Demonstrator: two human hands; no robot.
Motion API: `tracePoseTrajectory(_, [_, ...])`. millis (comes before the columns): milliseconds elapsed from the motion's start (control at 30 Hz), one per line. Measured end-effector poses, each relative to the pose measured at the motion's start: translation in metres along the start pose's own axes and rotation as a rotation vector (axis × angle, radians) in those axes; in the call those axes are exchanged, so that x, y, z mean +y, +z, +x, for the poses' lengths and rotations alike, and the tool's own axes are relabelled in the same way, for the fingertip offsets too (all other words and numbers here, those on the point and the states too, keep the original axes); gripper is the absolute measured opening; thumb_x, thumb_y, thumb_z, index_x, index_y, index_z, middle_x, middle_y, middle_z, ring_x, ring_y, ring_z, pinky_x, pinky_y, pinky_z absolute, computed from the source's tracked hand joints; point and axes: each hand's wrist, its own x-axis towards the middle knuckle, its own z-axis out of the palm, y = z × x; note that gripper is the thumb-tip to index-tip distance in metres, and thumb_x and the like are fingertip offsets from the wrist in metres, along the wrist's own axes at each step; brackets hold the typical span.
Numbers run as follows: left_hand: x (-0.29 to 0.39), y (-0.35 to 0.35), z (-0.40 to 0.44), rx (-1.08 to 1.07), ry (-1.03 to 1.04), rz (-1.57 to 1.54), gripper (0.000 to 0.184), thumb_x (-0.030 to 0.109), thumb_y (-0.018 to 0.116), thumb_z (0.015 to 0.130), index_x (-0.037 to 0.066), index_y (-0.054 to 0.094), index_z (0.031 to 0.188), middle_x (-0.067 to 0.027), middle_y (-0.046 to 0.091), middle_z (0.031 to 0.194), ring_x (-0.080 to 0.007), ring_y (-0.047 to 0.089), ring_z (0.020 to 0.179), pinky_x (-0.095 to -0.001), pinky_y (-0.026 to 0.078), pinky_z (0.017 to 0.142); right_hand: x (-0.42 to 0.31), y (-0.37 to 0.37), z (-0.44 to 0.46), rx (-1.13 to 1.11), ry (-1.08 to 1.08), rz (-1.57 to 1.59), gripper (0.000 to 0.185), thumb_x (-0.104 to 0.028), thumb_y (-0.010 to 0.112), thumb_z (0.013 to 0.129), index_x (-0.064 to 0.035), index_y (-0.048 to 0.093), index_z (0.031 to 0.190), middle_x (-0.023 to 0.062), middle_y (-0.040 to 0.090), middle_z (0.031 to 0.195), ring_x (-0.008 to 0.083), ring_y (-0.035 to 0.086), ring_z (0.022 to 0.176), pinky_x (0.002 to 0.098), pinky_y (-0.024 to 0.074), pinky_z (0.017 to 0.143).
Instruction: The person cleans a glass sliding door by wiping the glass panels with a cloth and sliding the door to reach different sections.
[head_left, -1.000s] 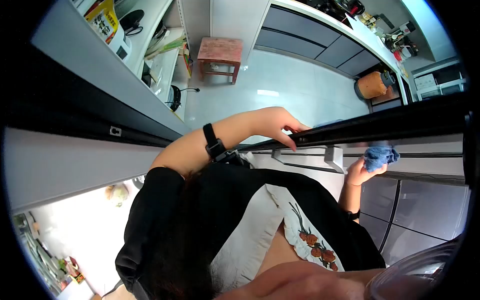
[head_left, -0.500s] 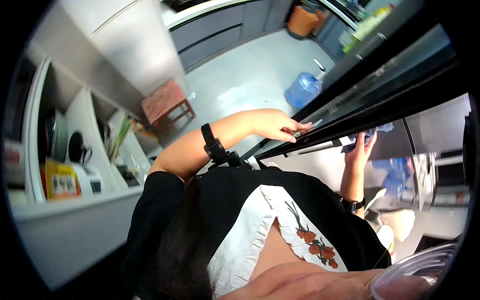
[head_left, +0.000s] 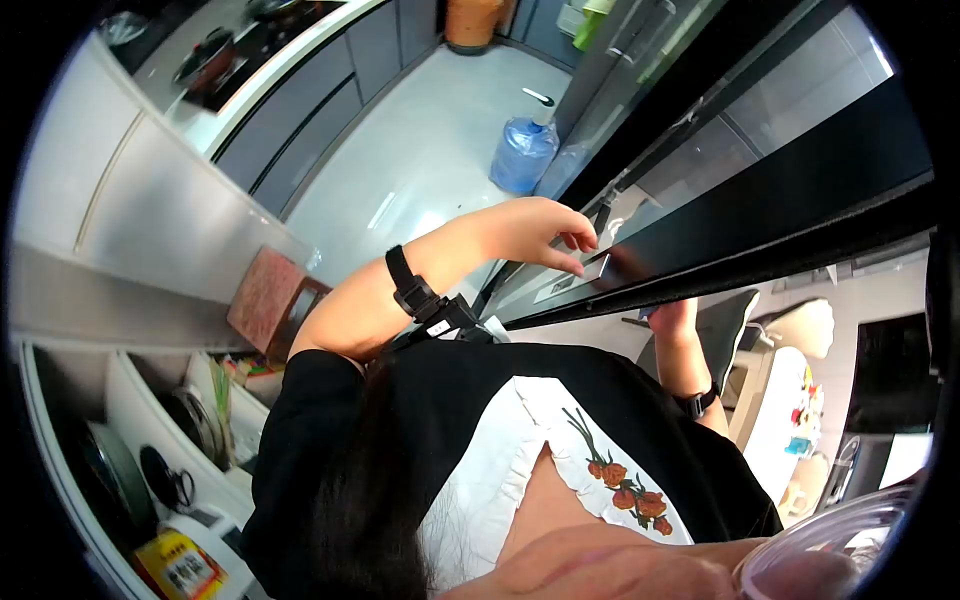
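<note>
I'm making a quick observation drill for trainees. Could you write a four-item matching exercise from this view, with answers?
Column one
1. left hand
2. glass door
3. water jug
4. stool

Column two
A. clear blue
B. fingers bent
C. reddish, beside the shelves
D. black-framed

Right pairs: 1-B, 2-D, 3-A, 4-C

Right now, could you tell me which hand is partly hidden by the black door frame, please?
The right hand: the black door frame hides part of it, whereas the left hand shows in front.
</note>
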Motion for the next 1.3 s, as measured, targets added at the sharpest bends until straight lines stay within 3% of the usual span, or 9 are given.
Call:
tracePoseTrajectory(167, [-0.012, -0.032, 0.034, -0.129, 0.132, 0.181, 0.037, 0.024, 0.071, 0.072, 0.006, 0.054, 0.100, -0.0078, 0.062, 0.091, -0.0229, 0.060, 0.086, -0.0317, 0.047, 0.072, -0.036, 0.060, 0.012, -0.081, 0.009, -0.139, 0.076, -0.060, 0.050, 0.079, 0.0046, 0.047, 0.119, 0.0192, 0.051, 0.118, 0.0300, 0.051, 0.108, 0.0422, 0.0431, 0.092])
tracePoseTrajectory(200, [-0.016, -0.038, 0.041, -0.165, 0.148, 0.192, 0.037, 0.026, 0.071, 0.073, 0.007, 0.054, 0.101, -0.0078, 0.062, 0.091, -0.0230, 0.060, 0.086, -0.0318, 0.047, 0.071, -0.033, 0.056, 0.017, -0.176, -0.064, -0.038, 0.059, -0.044, 0.050, 0.086, 0.0004, 0.043, 0.123, 0.0157, 0.049, 0.121, 0.0274, 0.051, 0.108, 0.0412, 0.0442, 0.090])
tracePoseTrajectory(233, [-0.018, -0.045, 0.052, -0.207, 0.164, 0.200, 0.037, 0.027, 0.070, 0.073, 0.007, 0.054, 0.101, -0.0078, 0.062, 0.092, -0.0231, 0.060, 0.086, -0.0318, 0.047, 0.071, -0.034, 0.056, 0.023, -0.163, -0.088, -0.041, 0.058, -0.044, 0.050, 0.086, 0.0002, 0.042, 0.123, 0.0156, 0.049, 0.121, 0.0273, 0.051, 0.108, 0.0411, 0.0442, 0.091])
tracePoseTrajectory(367, [-0.028, -0.058, 0.119, -0.416, 0.262, 0.185, 0.042, 0.038, 0.067, 0.074, 0.009, 0.055, 0.103, -0.0061, 0.062, 0.092, -0.0263, 0.059, 0.085, -0.0354, 0.046, 0.070, -0.062, 0.059, 0.049, 0.042, -0.166, -0.092, 0.055, -0.041, 0.050, 0.087, -0.0006, 0.042, 0.124, 0.0150, 0.049, 0.121, 0.0269, 0.051, 0.108, 0.0408, 0.0441, 0.091])
tracePoseTrajectory(633, [0.005, -0.051, 0.145, -0.650, 0.453, 0.288, 0.038, 0.037, 0.067, 0.074, 0.005, 0.055, 0.089, -0.0115, 0.062, 0.083, -0.0304, 0.060, 0.080, -0.0380, 0.047, 0.069, -0.073, 0.078, 0.050, 0.499, -0.342, -0.153, 0.049, -0.034, 0.049, 0.088, -0.0022, 0.040, 0.125, 0.0138, 0.049, 0.122, 0.0260, 0.051, 0.108, 0.0400, 0.0440, 0.091])
tracePoseTrajectory(933, [0.014, -0.035, 0.182, -0.709, 0.674, 0.403, 0.040, 0.043, 0.063, 0.075, 0.004, 0.057, 0.067, -0.0133, 0.057, 0.057, -0.0335, 0.059, 0.062, -0.0408, 0.047, 0.058, -0.054, 0.026, 0.009, 0.884, -0.552, -0.111, 0.044, -0.027, 0.048, 0.090, -0.0041, 0.038, 0.126, 0.0125, 0.048, 0.122, 0.0251, 0.051, 0.107, 0.0392, 0.0438, 0.091])
tracePoseTrajectory(1033, [0.007, -0.030, 0.190, -0.742, 0.745, 0.413, 0.040, 0.042, 0.063, 0.075, 0.003, 0.057, 0.066, -0.0133, 0.056, 0.057, -0.0334, 0.059, 0.061, -0.0406, 0.047, 0.057, -0.057, 0.007, -0.013, 1.003, -0.669, -0.127, 0.042, -0.025, 0.048, 0.090, -0.0047, 0.038, 0.126, 0.0121, 0.048, 0.122, 0.0247, 0.051, 0.107, 0.0389, 0.0438, 0.091])
tracePoseTrajectory(1067, [0.006, -0.029, 0.193, -0.799, 0.727, 0.442, 0.039, 0.043, 0.062, 0.076, 0.004, 0.061, 0.075, -0.0131, 0.059, 0.062, -0.0330, 0.059, 0.063, -0.0387, 0.048, 0.058, -0.059, 0.006, -0.020, 1.047, -0.712, -0.134, 0.042, -0.024, 0.048, 0.091, -0.0049, 0.038, 0.126, 0.0120, 0.048, 0.122, 0.0246, 0.051, 0.107, 0.0388, 0.0437, 0.091])
tracePoseTrajectory(1300, [0.037, -0.017, 0.209, -0.885, 0.933, 0.503, 0.039, 0.041, 0.061, 0.076, 0.004, 0.061, 0.063, -0.0132, 0.056, 0.054, -0.0336, 0.058, 0.057, -0.0401, 0.047, 0.054, -0.085, 0.093, -0.062, 1.526, -1.082, -0.273, 0.039, -0.008, 0.039, 0.092, -0.0089, 0.031, 0.131, 0.0105, 0.045, 0.126, 0.0242, 0.048, 0.111, 0.0373, 0.0393, 0.095])
